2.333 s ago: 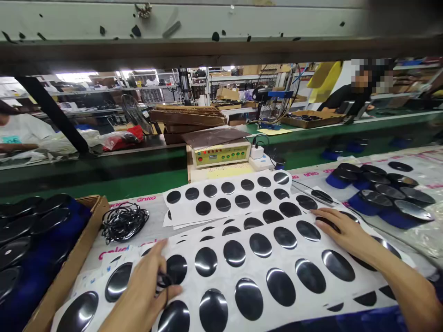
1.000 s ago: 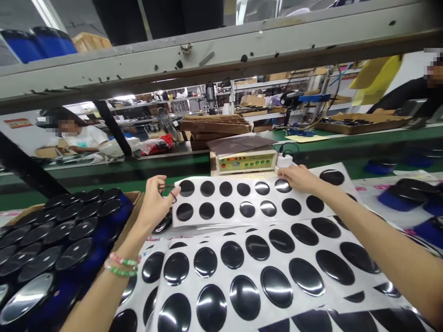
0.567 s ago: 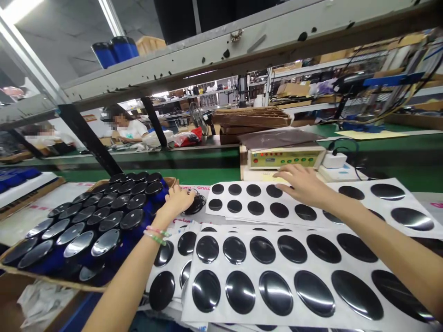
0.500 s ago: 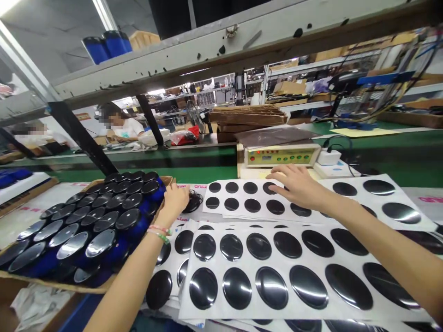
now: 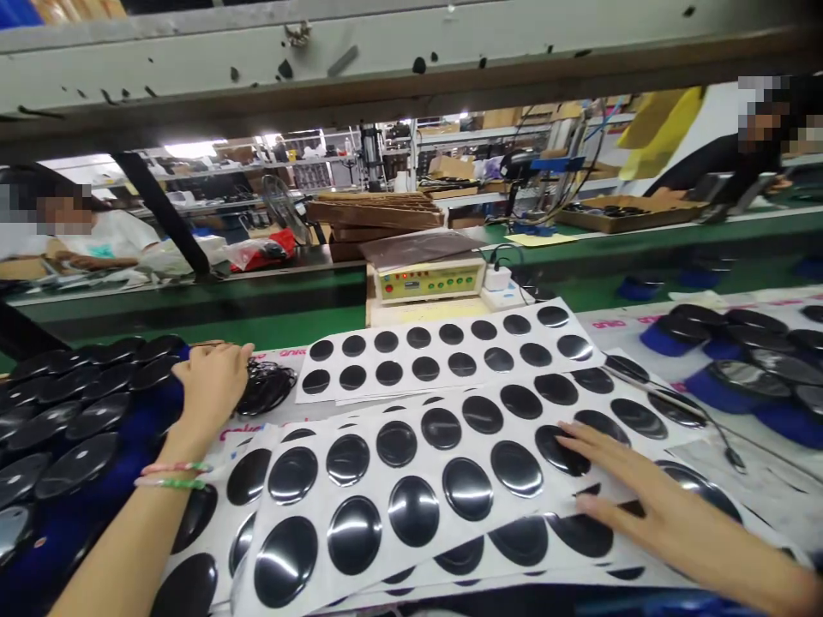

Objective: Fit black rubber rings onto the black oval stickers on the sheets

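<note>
My left hand (image 5: 215,386) has its fingers curled down beside the box of blue cylinders with glossy black tops (image 5: 83,463); what they grip, if anything, is hidden. A bunch of thin black rings or cord (image 5: 267,386) lies just right of it. With fingers spread, my right hand (image 5: 649,506) rests over the right end of a white sheet of round black stickers (image 5: 415,510). That sheet lies slanted on a stack of similar sheets, whose black discs (image 5: 519,538) show along its lower edge. Behind it lies another sticker sheet (image 5: 424,351).
A yellow-fronted control unit (image 5: 430,283) stands behind the sheets, before a green conveyor (image 5: 309,313). More blue cylinders with black tops (image 5: 739,381) stand at right. A shelf beam (image 5: 360,64) crosses overhead. One person (image 5: 96,231) sits far left, another (image 5: 713,163) far right.
My view has turned right. My right hand has moved from the rear sheet to the front stack's right end. The top front sheet has swung askew, exposing discs below; my left hand stays by the box.
</note>
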`<state>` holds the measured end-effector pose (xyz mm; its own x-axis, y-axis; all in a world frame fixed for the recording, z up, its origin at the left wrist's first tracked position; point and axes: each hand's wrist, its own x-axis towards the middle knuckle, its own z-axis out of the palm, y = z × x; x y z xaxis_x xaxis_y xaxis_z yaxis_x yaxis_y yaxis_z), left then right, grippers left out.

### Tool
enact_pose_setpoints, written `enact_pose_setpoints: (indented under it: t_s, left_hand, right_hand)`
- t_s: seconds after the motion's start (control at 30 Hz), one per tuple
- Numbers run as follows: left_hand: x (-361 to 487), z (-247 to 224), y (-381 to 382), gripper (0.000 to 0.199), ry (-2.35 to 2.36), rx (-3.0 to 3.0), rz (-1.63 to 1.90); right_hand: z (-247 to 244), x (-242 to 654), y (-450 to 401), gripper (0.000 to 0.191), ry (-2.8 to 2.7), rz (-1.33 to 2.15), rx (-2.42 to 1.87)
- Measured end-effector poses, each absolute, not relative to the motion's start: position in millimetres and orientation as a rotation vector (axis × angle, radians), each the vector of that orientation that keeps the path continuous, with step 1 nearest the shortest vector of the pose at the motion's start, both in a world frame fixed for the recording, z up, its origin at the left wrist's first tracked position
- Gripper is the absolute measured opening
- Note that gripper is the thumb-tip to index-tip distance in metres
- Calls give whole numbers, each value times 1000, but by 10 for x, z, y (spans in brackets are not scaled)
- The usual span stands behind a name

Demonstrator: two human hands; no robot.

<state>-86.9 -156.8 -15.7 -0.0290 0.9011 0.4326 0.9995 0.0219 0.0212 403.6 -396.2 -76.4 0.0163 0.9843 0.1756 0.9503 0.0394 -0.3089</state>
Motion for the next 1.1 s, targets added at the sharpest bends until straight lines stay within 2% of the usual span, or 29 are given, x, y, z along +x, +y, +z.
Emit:
enact_pose_setpoints:
  t_s: [0.07,0.17,0.3,0.37,0.43,0.5,0.57,0.7,0.87,1.0,1.1]
  left_hand:
    - [-844,-125,-1567,40,-1979,-1919,-543]
    - [-816,-46,-1620,35,-1942,-1876,-652]
    - [-601,96,-1925,50,-1829,-1806,-973]
    - [-329,93,-2201,40,-1694,-1967,-1117]
    - [57,-3,-2516,29,-1461,-2402,-1064]
    - [502,-169,-2800,27,-1213,-2760,-975]
    - [918,-355,-2986,34,-958,-3038,-736]
    - [1393,-638,-3035,58,-536,-3231,-361]
    - [1416,-786,-2951,63,-552,-3257,-271]
    - [1390,-799,-2960,64,-576,-3245,-295]
    - [1396,-792,-2965,64,-603,-3241,-335]
  right_hand:
    - [-948,3930,-4120,62,-2046,37,-1934]
    - [-1089,3736,-4261,60,-2035,-170,-1895]
    - [-1079,3475,-4353,56,-2019,-351,-1807]
    - [-1019,3352,-4364,55,-2040,-368,-1768]
    - [-931,3267,-4338,52,-2082,-302,-1732]
    - [-828,3254,-4264,42,-2134,-150,-1675]
    - [-733,3321,-4142,31,-2174,36,-1580]
    - [-656,3527,-3848,40,-2293,173,-1387]
    - [-727,3583,-3641,24,-2511,101,-1353]
    - [-770,3622,-3643,21,-2548,35,-1289]
    - [-745,3699,-3704,32,-2467,5,-1317]
